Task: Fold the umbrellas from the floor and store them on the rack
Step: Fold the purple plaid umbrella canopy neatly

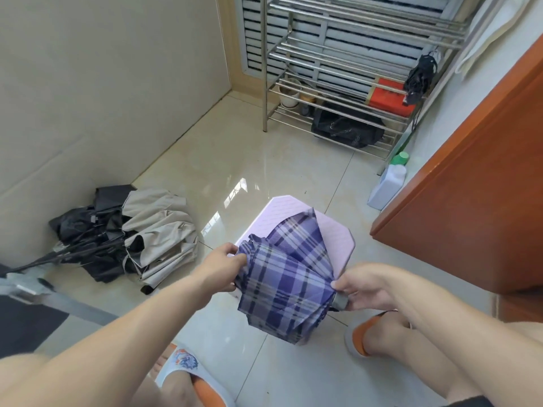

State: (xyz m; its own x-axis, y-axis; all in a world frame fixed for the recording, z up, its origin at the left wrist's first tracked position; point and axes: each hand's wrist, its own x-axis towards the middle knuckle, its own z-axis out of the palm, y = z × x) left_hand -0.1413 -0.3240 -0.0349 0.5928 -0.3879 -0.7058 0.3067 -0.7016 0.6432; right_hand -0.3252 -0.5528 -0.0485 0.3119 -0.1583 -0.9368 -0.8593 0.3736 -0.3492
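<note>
- Head view: the rack (pixel 338 92) is the largest thing, a metal frame of bars standing far beyond the two hands, against the wall. A black folded umbrella (pixel 418 80) already hangs at its right end, above a red box (pixel 388 96).
- The heap of umbrellas (pixel 129 233), black and beige, lies on the floor to the left of the left hand, well apart from it. These are not yet folded.
- The pink stool (pixel 332 230) stands just behind and under the work, beyond both hands.
- The plaid umbrella (pixel 286 277) is between the two hands, half collapsed, with its cloth loose and puffed.
- The left hand (pixel 221 267) pinches the cloth at the upper left edge.
- The right hand (pixel 363 290) holds the umbrella at its grey end (pixel 340 301), fingers curled around it.
- I judge the step in hand is the folding of this umbrella: gathering the panels around the shaft. The next move asks to smooth each flap in one direction, wrap them tight and close the strap, then carry the umbrella forward to the rack.
</note>
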